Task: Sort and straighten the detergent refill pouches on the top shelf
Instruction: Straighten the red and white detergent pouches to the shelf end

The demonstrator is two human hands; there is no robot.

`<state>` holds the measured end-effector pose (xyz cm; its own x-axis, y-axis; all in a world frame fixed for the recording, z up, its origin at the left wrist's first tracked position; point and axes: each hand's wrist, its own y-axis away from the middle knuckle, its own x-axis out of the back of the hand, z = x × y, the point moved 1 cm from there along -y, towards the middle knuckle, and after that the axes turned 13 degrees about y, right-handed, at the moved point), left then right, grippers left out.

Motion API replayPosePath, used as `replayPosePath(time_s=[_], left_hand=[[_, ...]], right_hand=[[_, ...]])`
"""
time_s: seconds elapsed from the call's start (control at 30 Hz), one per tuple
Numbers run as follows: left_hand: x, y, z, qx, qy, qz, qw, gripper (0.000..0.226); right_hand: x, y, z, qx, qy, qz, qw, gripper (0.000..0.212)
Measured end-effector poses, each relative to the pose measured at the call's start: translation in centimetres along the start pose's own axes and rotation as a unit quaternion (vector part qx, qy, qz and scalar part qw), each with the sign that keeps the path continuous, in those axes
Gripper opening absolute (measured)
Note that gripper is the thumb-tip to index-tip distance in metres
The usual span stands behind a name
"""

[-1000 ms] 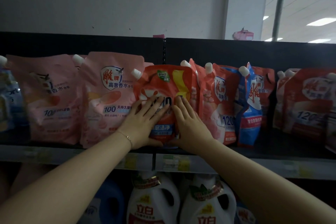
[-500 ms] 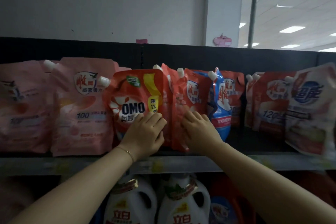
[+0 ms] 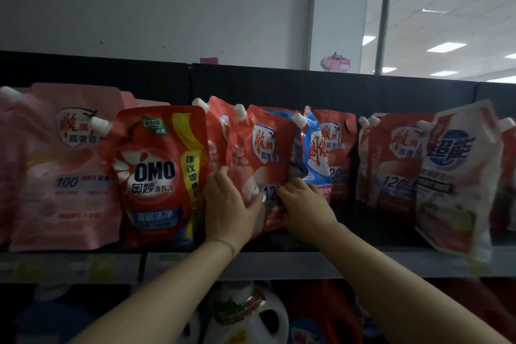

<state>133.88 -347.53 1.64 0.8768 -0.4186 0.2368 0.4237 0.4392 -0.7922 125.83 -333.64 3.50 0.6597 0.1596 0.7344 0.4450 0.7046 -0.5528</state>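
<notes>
Left hand [image 3: 230,207], right hand [image 3: 305,207] hold red pouch [image 3: 265,153] edges beside OMO pouch [image 3: 156,176].

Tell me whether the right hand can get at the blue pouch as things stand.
Probably yes: the right hand grips the red pouch at its right edge, directly beside the blue pouch, with nothing between. It would need to let go first.

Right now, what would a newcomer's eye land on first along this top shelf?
The left hand and right hand grip the red pouch at mid-shelf. Just left of it stands the bright OMO pouch. At far right, a white-and-blue pouch seems to lean out over the shelf edge.
</notes>
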Motion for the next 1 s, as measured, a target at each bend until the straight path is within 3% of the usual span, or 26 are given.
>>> replayPosePath(time_s=[0.07, 0.17, 0.23, 0.3, 0.37, 0.43, 0.57, 0.7, 0.83, 1.0], left_hand=[[-0.8, -0.1, 0.4, 0.081, 0.04, 0.019, 0.996, 0.083], [-1.4, -0.5, 0.4, 0.129, 0.027, -0.004, 0.991, 0.071], [-1.4, -0.7, 0.7, 0.149, 0.011, -0.035, 0.988, 0.067], [-1.5, -0.8, 1.1, 0.159, -0.022, -0.078, 0.984, 0.075], [-1.9, -1.1, 1.6, 0.184, -0.048, -0.13, 0.973, 0.088], [-2.3, -1.7, 2.1, 0.229, -0.034, -0.168, 0.958, 0.092], [-2.9, -2.6, 1.9, 0.26, 0.04, -0.214, 0.941, 0.098], [-3.4, -2.9, 0.9, 0.231, 0.064, -0.25, 0.938, 0.079], [-4.4, -3.4, 0.8, 0.219, 0.126, -0.282, 0.926, 0.086], [-7.0, -3.1, 1.7, 0.208, 0.148, -0.266, 0.929, 0.099]], right_hand=[[-0.5, 0.6, 0.3, 0.013, -0.05, 0.086, 0.995, 0.024], [-1.5, 1.7, 0.9, -0.05, -0.074, 0.243, 0.966, 0.011], [-1.6, 1.9, 1.6, -0.142, -0.088, 0.228, 0.959, 0.02], [-2.0, 1.7, 2.3, -0.211, -0.097, 0.138, 0.963, 0.031], [-2.3, 1.5, 2.5, -0.208, -0.103, 0.064, 0.971, 0.034], [-2.3, 1.0, 2.1, -0.167, -0.074, 0.057, 0.981, 0.03], [-3.2, 1.2, 1.9, -0.16, -0.097, 0.159, 0.969, 0.026], [-3.0, 2.2, 3.1, -0.136, -0.072, 0.296, 0.943, 0.032], [-3.0, 2.8, 3.7, -0.113, -0.046, 0.345, 0.931, 0.031], [-2.5, 3.8, 4.8, -0.099, -0.01, 0.385, 0.917, 0.036]])
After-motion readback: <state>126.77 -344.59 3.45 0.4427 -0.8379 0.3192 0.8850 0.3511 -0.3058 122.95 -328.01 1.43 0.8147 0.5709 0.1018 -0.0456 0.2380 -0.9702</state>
